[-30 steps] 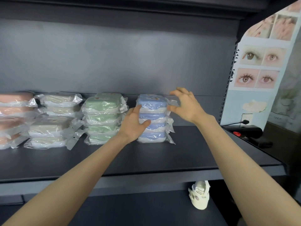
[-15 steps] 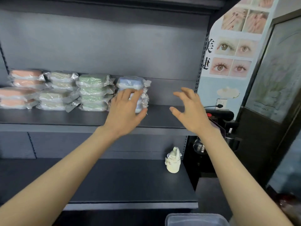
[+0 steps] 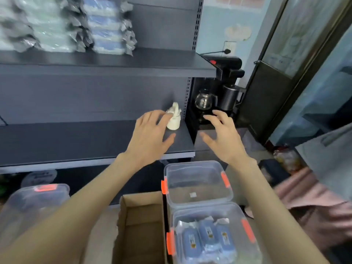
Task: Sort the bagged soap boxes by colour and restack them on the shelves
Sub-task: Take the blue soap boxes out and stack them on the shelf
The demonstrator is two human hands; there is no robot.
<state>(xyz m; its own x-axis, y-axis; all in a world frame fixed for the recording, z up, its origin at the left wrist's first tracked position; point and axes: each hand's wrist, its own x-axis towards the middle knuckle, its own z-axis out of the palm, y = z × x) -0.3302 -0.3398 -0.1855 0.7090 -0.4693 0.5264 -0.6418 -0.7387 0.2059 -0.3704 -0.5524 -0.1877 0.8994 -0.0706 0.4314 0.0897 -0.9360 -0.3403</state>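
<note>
On the upper shelf (image 3: 114, 67) stand a stack of blue bagged soap boxes (image 3: 106, 27) and, left of it, a stack of green ones (image 3: 53, 29), both blurred. More blue bagged soap boxes (image 3: 205, 239) lie in a clear bin (image 3: 247, 233) with orange clips at the bottom. My left hand (image 3: 150, 136) and my right hand (image 3: 222, 138) hover with fingers spread and hold nothing, in front of the lower shelf (image 3: 76, 141) and above the bins.
A clear bin (image 3: 198, 183) with nothing in it sits beyond the filled one. An open cardboard box (image 3: 141, 225) stands left of them, another lidded bin (image 3: 32, 202) at far left. A small white bottle (image 3: 174, 119) stands on the lower shelf. A coffee machine (image 3: 224, 88) is right of the shelving.
Both hands have left the blue stack and come down empty. My view has tilted from the upper shelf down to the lower shelf and the bins on the floor.
</note>
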